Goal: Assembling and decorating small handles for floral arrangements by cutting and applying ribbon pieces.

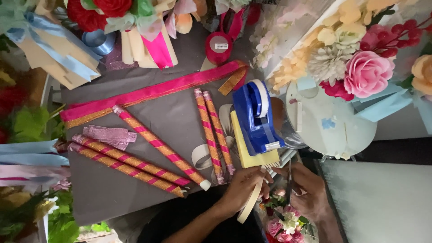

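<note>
My left hand (243,189) pinches a cream strip of tape (250,208) that runs from the toothed end of a blue tape dispenser (255,118) down past my wrist. The dispenser rests on a yellow pad (244,150). My right hand (311,194) is closed around a thin dark tool that looks like scissors (289,176), its tip pointing up beside the tape. A small bunch of pink and white flowers (284,225) lies just below both hands.
Several sticks wrapped in pink and gold stripes (159,148) lie on the grey tabletop (103,193). A long pink ribbon (153,92), a pink ribbon spool (219,47) and glittery pink strips (110,134) lie further back. Artificial flower arrangements (366,72) crowd the right and top edges.
</note>
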